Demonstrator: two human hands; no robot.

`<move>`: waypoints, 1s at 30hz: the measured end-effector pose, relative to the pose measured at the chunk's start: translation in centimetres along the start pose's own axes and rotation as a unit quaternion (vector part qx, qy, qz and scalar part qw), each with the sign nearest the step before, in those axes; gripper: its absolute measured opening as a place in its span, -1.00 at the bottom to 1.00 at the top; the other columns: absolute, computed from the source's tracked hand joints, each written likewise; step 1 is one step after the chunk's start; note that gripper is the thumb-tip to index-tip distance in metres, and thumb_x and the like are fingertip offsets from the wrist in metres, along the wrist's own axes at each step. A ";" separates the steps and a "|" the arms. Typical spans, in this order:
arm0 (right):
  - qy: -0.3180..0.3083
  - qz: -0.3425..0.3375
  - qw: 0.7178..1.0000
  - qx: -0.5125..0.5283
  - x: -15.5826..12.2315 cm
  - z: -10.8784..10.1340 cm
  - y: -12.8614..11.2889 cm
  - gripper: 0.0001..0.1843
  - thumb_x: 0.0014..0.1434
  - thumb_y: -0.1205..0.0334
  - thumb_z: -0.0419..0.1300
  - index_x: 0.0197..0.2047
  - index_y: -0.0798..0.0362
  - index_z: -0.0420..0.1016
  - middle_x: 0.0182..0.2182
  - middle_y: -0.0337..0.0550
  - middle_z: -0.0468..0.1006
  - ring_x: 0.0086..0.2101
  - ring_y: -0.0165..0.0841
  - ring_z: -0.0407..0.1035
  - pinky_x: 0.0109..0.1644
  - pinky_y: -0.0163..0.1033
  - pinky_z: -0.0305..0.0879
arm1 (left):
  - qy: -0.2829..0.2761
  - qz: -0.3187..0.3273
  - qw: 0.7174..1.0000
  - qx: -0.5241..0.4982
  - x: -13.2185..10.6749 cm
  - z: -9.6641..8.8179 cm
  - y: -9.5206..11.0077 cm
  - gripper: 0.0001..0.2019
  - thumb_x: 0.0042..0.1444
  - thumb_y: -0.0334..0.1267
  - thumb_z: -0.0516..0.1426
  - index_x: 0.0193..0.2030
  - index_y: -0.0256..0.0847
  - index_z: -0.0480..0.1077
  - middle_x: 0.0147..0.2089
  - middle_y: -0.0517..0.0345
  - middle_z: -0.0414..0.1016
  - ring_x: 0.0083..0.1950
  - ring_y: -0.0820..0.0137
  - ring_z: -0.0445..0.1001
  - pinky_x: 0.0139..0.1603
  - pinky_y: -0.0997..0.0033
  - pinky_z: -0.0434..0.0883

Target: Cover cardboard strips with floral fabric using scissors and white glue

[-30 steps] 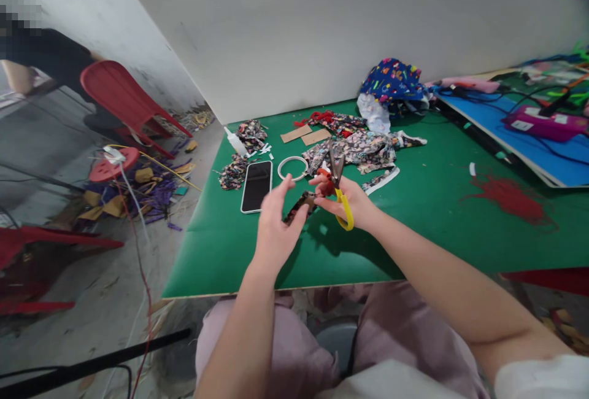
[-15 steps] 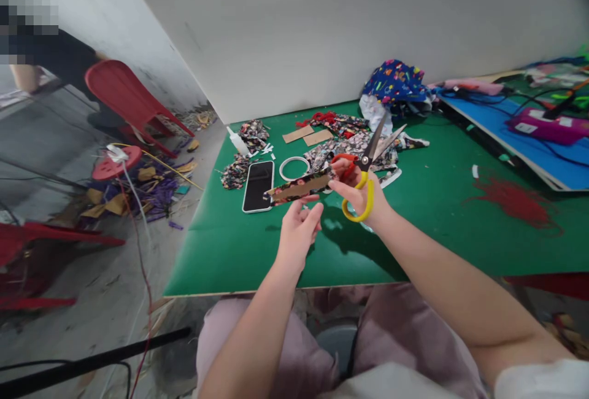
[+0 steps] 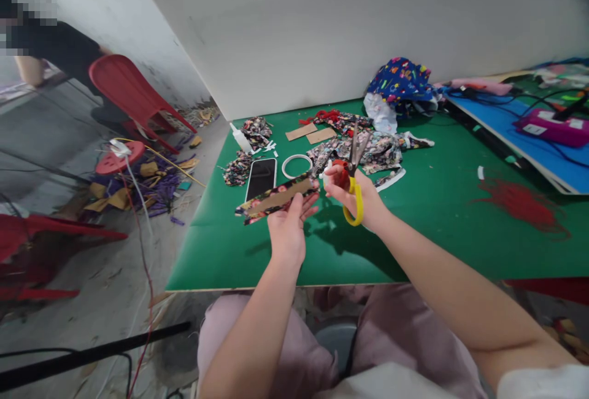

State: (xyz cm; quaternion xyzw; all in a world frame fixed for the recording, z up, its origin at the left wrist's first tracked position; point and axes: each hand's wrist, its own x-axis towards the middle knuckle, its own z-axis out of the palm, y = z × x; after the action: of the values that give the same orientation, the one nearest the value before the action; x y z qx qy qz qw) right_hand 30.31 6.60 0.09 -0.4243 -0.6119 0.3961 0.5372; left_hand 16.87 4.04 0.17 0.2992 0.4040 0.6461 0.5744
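My left hand (image 3: 289, 227) grips a long strip of brown card wrapped in dark floral cloth (image 3: 276, 197), held level above the green table (image 3: 414, 227). My right hand (image 3: 356, 193) has its fingers through the red and yellow handles of a pair of scissors (image 3: 351, 169). The blades point up and away, a little apart, just right of the strip's end. Both hands hover over the table's near half.
A phone (image 3: 261, 178) lies face up beside a white ring (image 3: 297, 166). Floral cloth scraps (image 3: 368, 148), two card pieces (image 3: 310, 133), a glue bottle (image 3: 240, 139) and a blue patterned cloth (image 3: 400, 83) lie behind. A blue board with tools (image 3: 529, 123) sits right. Red chairs (image 3: 129, 95) and another person stand left.
My left hand has taken the cloth-wrapped strip and swung it out to the left. The scissors in my right hand turned from tilted right to nearly upright, blades closer together.
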 end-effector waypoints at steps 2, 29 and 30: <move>-0.001 -0.009 0.991 -0.132 0.0 -0.3 -0.3 -0.61 -0.02 0.01 0.15 -0.18 0.06 0.24 -0.46 -0.26 0.32 -0.48 -0.43 0.26 -0.38 -0.27 0.22 | 0.019 0.024 0.999 -0.009 0.4 -0.3 0.9 -0.80 -0.04 -0.20 0.19 -0.35 -0.33 0.44 -0.34 -0.01 0.54 -0.28 0.32 0.52 -0.39 0.48 0.41; 0.010 -0.163 0.832 -0.530 -0.6 0.0 0.7 -0.59 0.00 -0.10 0.06 -0.29 0.08 0.41 -0.46 -0.13 0.53 -0.44 -0.32 0.38 -0.45 -0.29 -0.03 | 0.066 0.059 0.996 -0.016 0.3 -0.8 2.2 -0.84 -0.06 -0.21 0.20 -0.40 -0.26 0.43 -0.42 0.14 0.52 -0.39 0.46 0.49 -0.48 0.55 0.33; 0.009 -0.161 0.833 -0.529 -0.7 0.0 0.7 -0.59 0.00 -0.10 0.06 -0.29 0.09 0.42 -0.47 -0.13 0.53 -0.44 -0.33 0.38 -0.45 -0.29 -0.03 | 0.065 0.058 0.996 -0.015 0.3 -0.8 2.2 -0.84 -0.06 -0.20 0.20 -0.37 -0.26 0.43 -0.41 0.14 0.52 -0.39 0.46 0.49 -0.48 0.56 0.33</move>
State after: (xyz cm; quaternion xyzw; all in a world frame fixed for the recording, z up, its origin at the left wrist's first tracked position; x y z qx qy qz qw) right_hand 30.44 6.20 -0.76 -0.5427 -0.7829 -0.0844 0.2925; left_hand 15.06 4.13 1.67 0.2707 0.4122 0.7023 0.5134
